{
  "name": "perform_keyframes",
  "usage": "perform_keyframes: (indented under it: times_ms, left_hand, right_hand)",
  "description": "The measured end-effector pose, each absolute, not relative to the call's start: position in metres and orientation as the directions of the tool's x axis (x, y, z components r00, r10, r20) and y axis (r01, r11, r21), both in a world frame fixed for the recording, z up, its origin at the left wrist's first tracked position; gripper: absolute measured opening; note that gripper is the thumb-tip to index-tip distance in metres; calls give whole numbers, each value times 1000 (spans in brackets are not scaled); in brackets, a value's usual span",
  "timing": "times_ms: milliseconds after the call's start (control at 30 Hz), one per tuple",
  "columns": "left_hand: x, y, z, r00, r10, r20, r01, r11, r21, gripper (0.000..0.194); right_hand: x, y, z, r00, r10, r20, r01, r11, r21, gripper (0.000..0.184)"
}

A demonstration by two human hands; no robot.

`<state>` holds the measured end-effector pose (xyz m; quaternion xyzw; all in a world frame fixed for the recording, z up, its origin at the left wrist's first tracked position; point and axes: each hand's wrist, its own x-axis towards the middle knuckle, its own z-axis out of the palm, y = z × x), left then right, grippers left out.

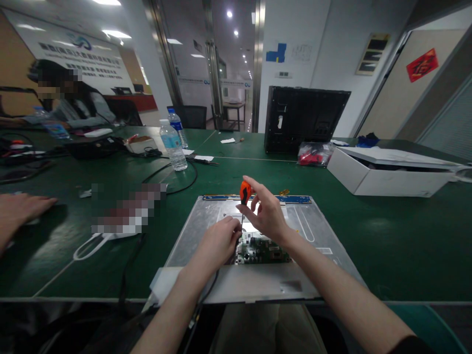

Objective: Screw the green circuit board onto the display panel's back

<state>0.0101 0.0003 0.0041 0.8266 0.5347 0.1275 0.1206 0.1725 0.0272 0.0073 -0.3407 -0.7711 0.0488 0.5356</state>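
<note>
My right hand (267,209) grips an orange and black screwdriver (244,192) by its handle, thumb on one side and index finger over the top. The screwdriver stands nearly upright, its thin shaft pointing down at the upper left corner of a green circuit board (258,250). Close to the tip, my left hand (223,242) has its fingers curled together at the board's left edge; what they pinch, if anything, is hidden. The board lies on the metal back of a flat display panel (313,250), which has a blue strip along its far edge.
Water bottles (172,145), a white box (391,172), a black monitor casing (304,118) and a bagged red item (313,155) stand farther back. Black cables (191,182) lie left of the panel. Another person's hand (22,214) rests at far left; a person (73,98) sits beyond.
</note>
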Motion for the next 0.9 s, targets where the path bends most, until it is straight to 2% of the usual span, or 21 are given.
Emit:
perform_keyframes:
  times_ms: [100,233,500,900]
  left_hand:
    - [11,1,4,392,918,69,856,-391,337,12]
    - [10,2,0,405,911,78,848,-407,340,12]
    - [9,2,-1,415,905,89,843,-420,338,11]
    - [9,2,-1,417,904,93,840,-423,339,11]
  right_hand:
    - [172,28,7,-209,579,788,483,762,-432,63]
    - [171,27,5,-181,606,775,445,753,-485,71]
    - [171,29,5,-134,580,804,449,758,-473,57]
    - [169,27,6,-124,615,779,412,746,-523,59]
